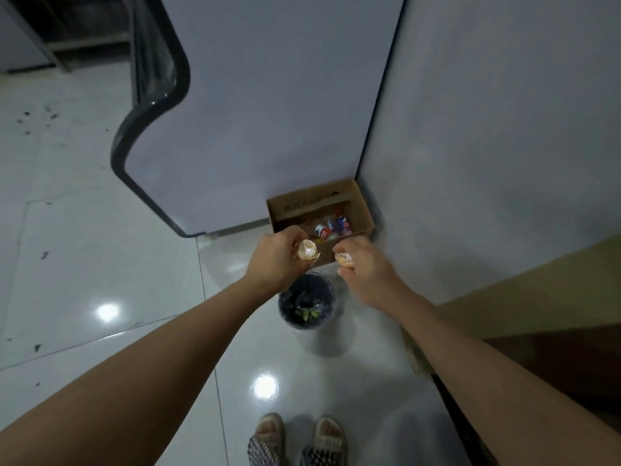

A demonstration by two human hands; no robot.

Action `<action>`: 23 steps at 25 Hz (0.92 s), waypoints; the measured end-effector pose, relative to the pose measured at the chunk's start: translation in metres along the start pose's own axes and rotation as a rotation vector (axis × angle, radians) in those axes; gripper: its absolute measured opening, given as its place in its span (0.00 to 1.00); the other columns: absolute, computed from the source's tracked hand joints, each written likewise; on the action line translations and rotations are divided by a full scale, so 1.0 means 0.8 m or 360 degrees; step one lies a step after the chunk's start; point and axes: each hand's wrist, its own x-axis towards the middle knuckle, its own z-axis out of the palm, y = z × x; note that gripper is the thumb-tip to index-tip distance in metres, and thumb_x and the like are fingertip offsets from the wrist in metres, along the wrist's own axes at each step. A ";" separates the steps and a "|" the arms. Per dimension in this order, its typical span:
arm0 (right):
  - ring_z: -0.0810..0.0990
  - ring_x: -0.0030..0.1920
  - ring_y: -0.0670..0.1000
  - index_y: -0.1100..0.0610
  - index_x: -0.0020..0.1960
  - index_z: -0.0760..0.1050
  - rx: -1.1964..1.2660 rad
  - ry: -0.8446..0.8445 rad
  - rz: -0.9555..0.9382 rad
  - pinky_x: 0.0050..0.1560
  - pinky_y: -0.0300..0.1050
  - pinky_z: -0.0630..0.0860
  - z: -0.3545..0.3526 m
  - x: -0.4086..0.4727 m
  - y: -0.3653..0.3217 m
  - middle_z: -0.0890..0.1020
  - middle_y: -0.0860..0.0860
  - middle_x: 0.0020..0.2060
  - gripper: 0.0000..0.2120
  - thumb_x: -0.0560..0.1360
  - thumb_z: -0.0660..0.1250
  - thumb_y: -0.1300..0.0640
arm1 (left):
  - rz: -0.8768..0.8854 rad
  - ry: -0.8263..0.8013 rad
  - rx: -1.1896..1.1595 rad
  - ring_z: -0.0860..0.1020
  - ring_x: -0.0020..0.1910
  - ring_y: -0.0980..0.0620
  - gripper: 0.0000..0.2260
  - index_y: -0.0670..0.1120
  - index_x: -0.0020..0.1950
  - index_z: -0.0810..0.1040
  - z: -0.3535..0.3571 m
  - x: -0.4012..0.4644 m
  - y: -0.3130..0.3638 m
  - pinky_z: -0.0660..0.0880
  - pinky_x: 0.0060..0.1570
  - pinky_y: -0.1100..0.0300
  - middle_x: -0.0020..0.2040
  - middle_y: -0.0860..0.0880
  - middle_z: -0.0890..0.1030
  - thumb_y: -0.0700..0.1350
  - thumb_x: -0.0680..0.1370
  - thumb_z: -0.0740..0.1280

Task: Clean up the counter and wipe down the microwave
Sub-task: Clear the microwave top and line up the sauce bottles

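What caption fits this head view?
Left hand and right hand hold eggshells over the floor bin.

- Your left hand (274, 255) and right hand (361, 264) each hold an eggshell piece above the bin (307, 306).
- Behind the bin, a cardboard box (361, 210) sits in the corner, right of the fridge (268, 112).
- Your feet (297, 438) stand before the bin.
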 end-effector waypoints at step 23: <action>0.73 0.57 0.56 0.56 0.62 0.72 -0.0036 -0.0287 0.0103 0.55 0.43 0.69 0.460 0.162 0.291 0.71 0.57 0.59 0.16 0.75 0.66 0.60 | -0.0254 -0.0114 0.0145 0.79 0.52 0.43 0.19 0.48 0.60 0.76 0.403 0.140 -0.350 0.78 0.49 0.51 0.55 0.44 0.82 0.47 0.70 0.73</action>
